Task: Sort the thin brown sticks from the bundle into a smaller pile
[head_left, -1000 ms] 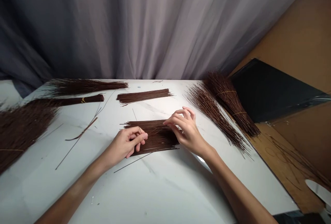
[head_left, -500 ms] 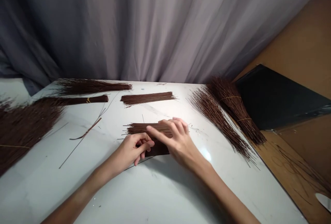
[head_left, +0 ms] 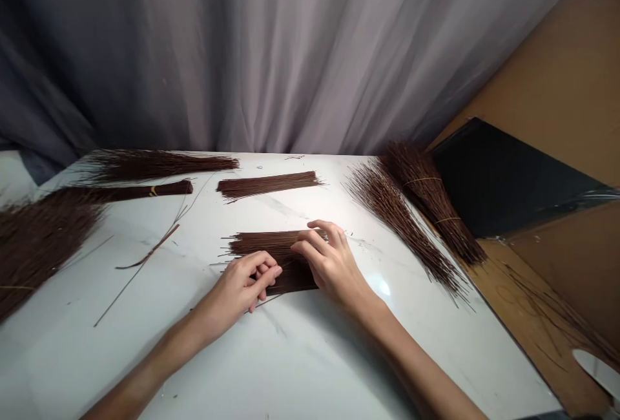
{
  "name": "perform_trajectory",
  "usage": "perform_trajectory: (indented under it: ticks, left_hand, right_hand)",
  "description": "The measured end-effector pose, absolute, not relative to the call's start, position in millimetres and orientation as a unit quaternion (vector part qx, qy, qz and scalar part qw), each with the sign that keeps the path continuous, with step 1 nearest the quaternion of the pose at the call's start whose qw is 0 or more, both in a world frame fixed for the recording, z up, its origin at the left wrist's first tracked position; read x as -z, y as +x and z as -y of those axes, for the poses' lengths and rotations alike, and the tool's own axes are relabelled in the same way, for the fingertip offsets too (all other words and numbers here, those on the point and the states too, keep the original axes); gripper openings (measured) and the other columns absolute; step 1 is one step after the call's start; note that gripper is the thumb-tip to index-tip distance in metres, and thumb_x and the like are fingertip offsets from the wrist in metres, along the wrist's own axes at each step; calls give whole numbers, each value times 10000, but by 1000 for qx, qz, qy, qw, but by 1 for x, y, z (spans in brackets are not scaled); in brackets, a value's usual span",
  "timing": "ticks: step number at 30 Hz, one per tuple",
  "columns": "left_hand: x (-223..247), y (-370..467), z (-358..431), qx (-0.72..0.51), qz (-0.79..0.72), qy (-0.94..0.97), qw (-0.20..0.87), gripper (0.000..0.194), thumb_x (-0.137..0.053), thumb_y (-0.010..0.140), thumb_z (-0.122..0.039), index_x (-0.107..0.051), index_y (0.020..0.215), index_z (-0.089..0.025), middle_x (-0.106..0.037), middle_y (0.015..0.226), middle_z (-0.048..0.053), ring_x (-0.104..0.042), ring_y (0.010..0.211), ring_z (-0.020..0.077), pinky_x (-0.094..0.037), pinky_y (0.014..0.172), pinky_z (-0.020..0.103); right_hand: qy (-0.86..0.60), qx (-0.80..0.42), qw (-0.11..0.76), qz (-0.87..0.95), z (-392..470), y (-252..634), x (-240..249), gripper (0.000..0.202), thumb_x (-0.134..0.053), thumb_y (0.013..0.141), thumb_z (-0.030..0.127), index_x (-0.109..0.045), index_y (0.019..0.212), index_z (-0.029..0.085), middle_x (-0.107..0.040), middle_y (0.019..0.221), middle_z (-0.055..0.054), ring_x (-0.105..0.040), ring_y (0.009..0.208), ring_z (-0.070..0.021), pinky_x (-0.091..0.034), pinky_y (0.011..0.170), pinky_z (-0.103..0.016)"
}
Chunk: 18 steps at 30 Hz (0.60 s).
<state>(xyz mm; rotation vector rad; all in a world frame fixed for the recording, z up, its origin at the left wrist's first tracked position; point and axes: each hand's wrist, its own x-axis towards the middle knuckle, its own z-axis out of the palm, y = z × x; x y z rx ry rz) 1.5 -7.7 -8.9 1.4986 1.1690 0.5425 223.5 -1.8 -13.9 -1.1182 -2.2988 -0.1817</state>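
Observation:
A loose bundle of thin dark-brown twigs (head_left: pixel 264 242) lies crosswise on the white table in front of me, its left ends uneven. My left hand (head_left: pixel 249 281) is at the bundle's near left side, thumb and fingers pinched together; whatever is between them is too fine to make out. A single thin twig (head_left: pixel 264 304) shows beneath that hand. Over the bundle's right part, my right hand (head_left: pixel 327 252) rests with its fingers bent and spread apart, apparently touching the twigs. Its thumb and the twigs beneath the palm are hidden.
Behind lies a shorter twig bundle (head_left: pixel 268 184). At left are a tied bundle (head_left: pixel 169 189), a large brushy bundle (head_left: pixel 43 239) and a loose strip (head_left: pixel 150 252). On the right, a loose twig bundle (head_left: pixel 407 226) lies beside a tied one (head_left: pixel 436 207). A grey curtain (head_left: pixel 271 52) hangs behind.
My right hand's extended index finger has bent and drawn back to the right, over the twigs. My left hand keeps its pinch. The whole view has shifted slightly.

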Motion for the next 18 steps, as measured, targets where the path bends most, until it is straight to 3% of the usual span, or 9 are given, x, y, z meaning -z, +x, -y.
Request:
perform_trajectory:
  ticks: [6, 12, 15, 18]
  left_hand:
    - [4, 3, 4, -228, -506, 659, 507, 336, -544, 955, -510, -605, 855, -195, -568, 761, -16, -423, 477, 80, -405, 448, 207]
    - [8, 2, 5, -221, -502, 669, 501, 338, -517, 980, -516, -610, 892, -204, -570, 785, -14, -436, 497, 91, -407, 476, 221]
    - [10, 0, 5, -213, -495, 665, 518, 336, -518, 985, -528, -610, 924, -211, -585, 811, -13, -464, 502, 90, -426, 500, 231]
    - [7, -2, 2, -227, -476, 644, 555, 303, -539, 987, -517, -619, 979, -224, -604, 799, -16, -526, 583, 114, -473, 581, 242]
  right_hand:
    - [-442, 32, 294, 847, 1, 222, 15, 267, -514, 971, 16, -694, 1005, 209, -707, 988, -36, -435, 1303, -305, -404, 1051, -439]
    - [-450, 18, 281, 847, 1, 222, 11, 265, -516, 987, 50, -718, 990, 221, -722, 969, -44, -448, 1301, -310, -431, 1049, -478]
    - [-415, 2, 268, 869, -3, 233, 6, 309, -515, 994, 70, -708, 1141, 262, -725, 1115, -43, -454, 1319, -290, -462, 1045, -479]
    - [-408, -1, 297, 864, -5, 247, 1, 405, -529, 1007, 118, -589, 1370, 287, -679, 1295, -60, -488, 1274, -268, -492, 1025, -475]
